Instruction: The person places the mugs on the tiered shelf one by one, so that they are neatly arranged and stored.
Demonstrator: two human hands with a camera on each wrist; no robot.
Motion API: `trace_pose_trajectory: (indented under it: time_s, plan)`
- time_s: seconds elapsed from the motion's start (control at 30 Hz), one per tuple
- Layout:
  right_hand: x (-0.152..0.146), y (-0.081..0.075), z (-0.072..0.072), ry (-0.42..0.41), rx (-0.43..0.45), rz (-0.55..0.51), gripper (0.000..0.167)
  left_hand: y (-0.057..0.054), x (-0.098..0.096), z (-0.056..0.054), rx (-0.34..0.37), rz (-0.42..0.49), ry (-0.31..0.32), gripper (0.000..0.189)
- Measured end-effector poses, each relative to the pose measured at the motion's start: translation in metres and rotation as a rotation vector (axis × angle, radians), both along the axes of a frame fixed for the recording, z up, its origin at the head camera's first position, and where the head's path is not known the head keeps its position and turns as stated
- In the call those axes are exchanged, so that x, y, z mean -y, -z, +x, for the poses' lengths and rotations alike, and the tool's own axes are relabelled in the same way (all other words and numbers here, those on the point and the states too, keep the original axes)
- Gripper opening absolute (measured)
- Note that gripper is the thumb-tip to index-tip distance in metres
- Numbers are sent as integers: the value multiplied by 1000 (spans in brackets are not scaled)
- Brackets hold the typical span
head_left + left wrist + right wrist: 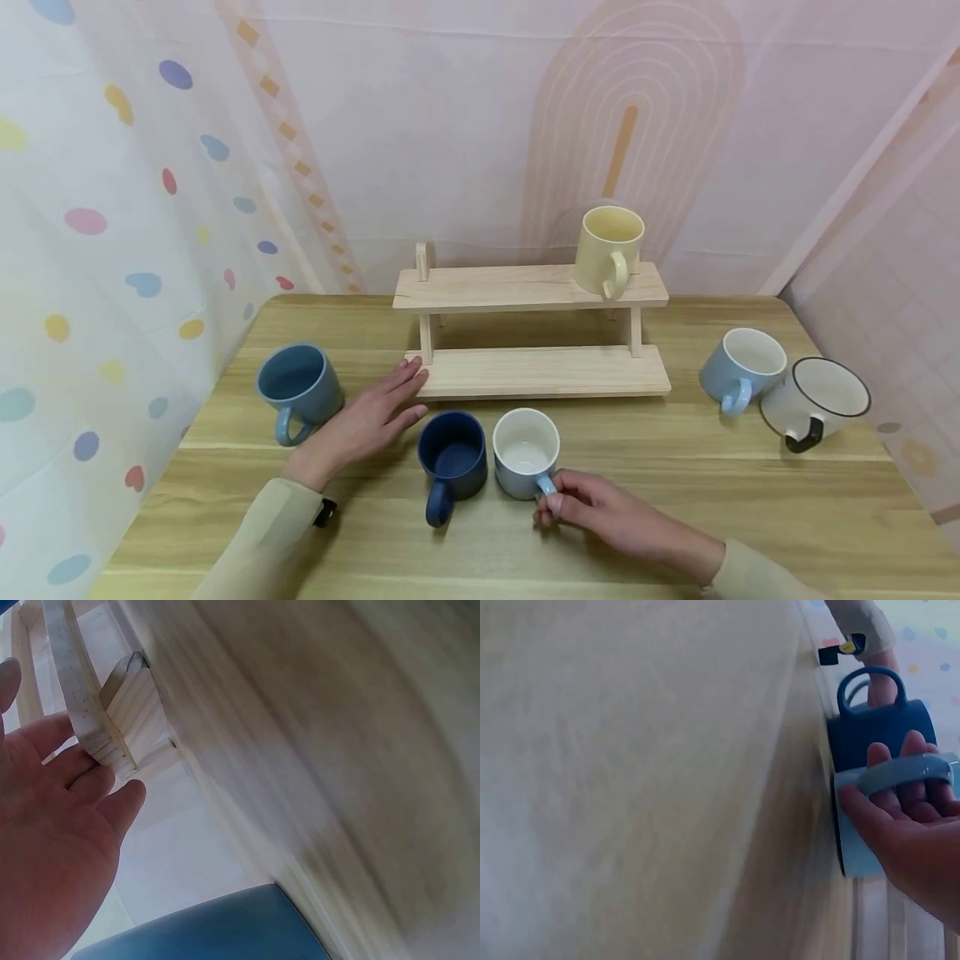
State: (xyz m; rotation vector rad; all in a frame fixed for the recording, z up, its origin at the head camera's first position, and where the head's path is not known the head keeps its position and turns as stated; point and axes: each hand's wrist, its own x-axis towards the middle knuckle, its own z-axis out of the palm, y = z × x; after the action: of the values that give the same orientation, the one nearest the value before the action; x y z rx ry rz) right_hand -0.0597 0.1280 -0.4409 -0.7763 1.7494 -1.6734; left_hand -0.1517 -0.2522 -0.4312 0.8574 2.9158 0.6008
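The right hand's fingers (558,502) pinch the handle of the pale blue cup (525,454), which stands upright on the bench (750,508) just beside the dark blue cup (452,458). The left hand (367,421) lies flat, fingers released, touching the lower shelf of the wooden rack (540,371). The step appears to be grasping; lifting next calls for a firm handle grip.

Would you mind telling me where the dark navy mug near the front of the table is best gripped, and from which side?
Grip the dark navy mug by its handle, coming from the near table edge: it stands upright with the loop pointing toward the person. The pale blue mug crowds its right side, so a sideways grasp looks awkward.
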Motion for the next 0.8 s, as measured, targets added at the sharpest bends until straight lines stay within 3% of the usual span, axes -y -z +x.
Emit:
trace_pose_trajectory:
  time_s: [0.57, 0.8]
  plan:
    - [0, -8, -9, 272, -12, 76, 36, 1, 0, 0, 13, 6, -6, 62]
    - [-1, -14, -13, 331, -35, 66, 34, 0, 0, -1, 20, 5, -8, 62]
